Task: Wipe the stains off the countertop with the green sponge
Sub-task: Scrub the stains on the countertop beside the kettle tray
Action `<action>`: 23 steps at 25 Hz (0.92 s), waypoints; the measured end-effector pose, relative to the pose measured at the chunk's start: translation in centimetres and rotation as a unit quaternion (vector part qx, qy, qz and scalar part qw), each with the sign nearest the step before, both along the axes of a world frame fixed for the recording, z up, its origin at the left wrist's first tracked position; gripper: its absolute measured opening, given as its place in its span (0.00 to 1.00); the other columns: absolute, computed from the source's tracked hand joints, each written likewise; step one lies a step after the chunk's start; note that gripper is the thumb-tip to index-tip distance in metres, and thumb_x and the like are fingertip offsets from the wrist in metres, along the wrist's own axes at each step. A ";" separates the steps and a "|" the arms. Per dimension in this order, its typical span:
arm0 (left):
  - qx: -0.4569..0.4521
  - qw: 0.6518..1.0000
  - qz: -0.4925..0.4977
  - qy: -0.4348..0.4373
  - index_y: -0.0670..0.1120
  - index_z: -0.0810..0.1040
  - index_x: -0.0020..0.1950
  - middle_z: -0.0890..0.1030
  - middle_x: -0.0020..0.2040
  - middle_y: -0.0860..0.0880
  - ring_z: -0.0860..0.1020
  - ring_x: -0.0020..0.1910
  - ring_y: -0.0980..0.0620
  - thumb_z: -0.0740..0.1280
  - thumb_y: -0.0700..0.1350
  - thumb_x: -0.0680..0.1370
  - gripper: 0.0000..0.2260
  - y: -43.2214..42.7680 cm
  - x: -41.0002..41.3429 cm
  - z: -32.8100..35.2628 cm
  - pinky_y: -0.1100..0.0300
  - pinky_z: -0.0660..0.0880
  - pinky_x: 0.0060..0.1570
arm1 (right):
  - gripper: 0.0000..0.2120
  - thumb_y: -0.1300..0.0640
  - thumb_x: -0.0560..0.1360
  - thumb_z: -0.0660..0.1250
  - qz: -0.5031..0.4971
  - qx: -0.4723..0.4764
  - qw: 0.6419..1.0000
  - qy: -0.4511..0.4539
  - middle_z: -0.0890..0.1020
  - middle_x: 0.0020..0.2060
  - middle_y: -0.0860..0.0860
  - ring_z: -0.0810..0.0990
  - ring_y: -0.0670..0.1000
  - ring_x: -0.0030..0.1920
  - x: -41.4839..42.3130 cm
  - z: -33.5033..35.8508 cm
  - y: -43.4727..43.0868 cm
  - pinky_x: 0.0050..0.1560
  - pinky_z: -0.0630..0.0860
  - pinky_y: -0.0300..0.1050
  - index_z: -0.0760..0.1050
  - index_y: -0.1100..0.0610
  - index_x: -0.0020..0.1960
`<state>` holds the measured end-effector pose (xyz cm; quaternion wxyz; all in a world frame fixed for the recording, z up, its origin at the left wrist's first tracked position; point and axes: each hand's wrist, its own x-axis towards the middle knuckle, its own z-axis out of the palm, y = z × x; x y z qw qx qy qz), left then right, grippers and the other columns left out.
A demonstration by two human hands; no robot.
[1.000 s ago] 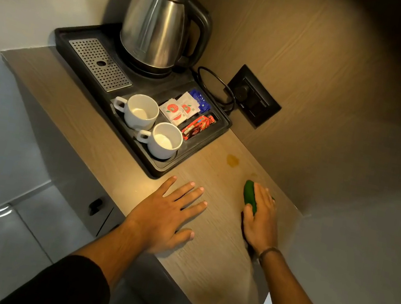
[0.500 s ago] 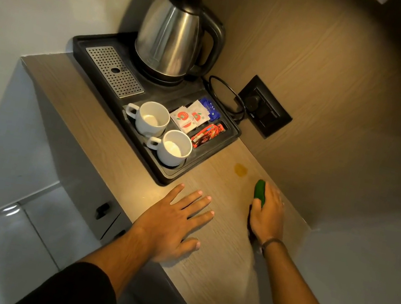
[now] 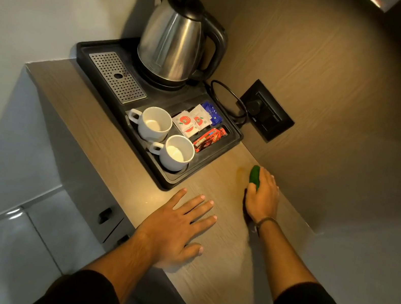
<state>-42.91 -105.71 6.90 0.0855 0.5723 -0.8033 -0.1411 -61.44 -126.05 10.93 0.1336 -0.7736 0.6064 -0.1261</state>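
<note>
Pressure pins the oval green sponge (image 3: 255,176) under the closed right hand (image 3: 264,196) beside the yellow stain (image 3: 241,173); the spread left hand (image 3: 176,230) braces the wooden table (image 3: 212,274).

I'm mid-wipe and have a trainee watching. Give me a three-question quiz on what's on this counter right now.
1. True or false: the left hand is holding the green sponge.
2. How many white cups stand in the black tray?
3. Where does the yellowish stain lie relative to the sponge: A) just left of it in view, toward the tray; B) under the kettle; C) beside the left hand?

Key: 1 false, the right hand grips it while the left lies flat on the countertop; 2 two; 3 A.
</note>
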 end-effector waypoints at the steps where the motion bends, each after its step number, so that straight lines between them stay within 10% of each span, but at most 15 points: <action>1: 0.000 1.000 -0.001 0.001 0.55 0.44 0.85 0.39 0.86 0.49 0.36 0.84 0.48 0.47 0.66 0.85 0.32 0.0 0.0 0.0 0.36 0.38 0.81 | 0.28 0.62 0.80 0.62 0.033 0.003 0.999 0.000 0.67 0.78 0.59 0.60 0.61 0.79 1.4 -0.1 0.1 0.79 0.55 0.62 0.62 0.58 0.80; 5: 0.002 1.000 0.002 0.003 0.55 0.43 0.85 0.39 0.86 0.49 0.35 0.84 0.48 0.47 0.66 0.85 0.32 0.1 -0.1 0.1 0.36 0.37 0.81 | 0.31 0.53 0.79 0.59 0.127 -0.016 0.992 0.012 0.64 0.80 0.53 0.56 0.54 0.81 -3.0 -1.9 5.3 0.80 0.52 0.61 0.59 0.51 0.81; 10: 0.002 1.000 0.000 -0.002 0.55 0.43 0.85 0.39 0.86 0.49 0.35 0.84 0.48 0.47 0.66 0.85 0.32 0.0 0.0 0.2 0.36 0.37 0.81 | 0.29 0.61 0.81 0.62 0.014 -0.003 1.000 0.003 0.65 0.79 0.58 0.58 0.60 0.80 -0.4 -0.4 -0.2 0.80 0.53 0.62 0.61 0.57 0.81; 16: -0.001 1.000 0.002 0.003 0.56 0.44 0.85 0.40 0.87 0.50 0.36 0.84 0.48 0.48 0.66 0.85 0.32 0.0 -0.1 0.0 0.36 0.37 0.81 | 0.33 0.53 0.78 0.59 0.203 0.002 0.979 0.019 0.62 0.81 0.49 0.53 0.50 0.82 -3.2 -1.8 6.3 0.81 0.48 0.54 0.57 0.45 0.82; 23: -0.014 1.000 0.000 -0.005 0.55 0.45 0.85 0.41 0.87 0.49 0.38 0.84 0.47 0.48 0.66 0.85 0.32 -0.1 0.0 -0.2 0.36 0.39 0.82 | 0.31 0.63 0.78 0.64 0.100 -0.003 0.995 0.002 0.65 0.80 0.57 0.57 0.58 0.81 -0.8 -0.3 2.4 0.80 0.52 0.61 0.62 0.56 0.81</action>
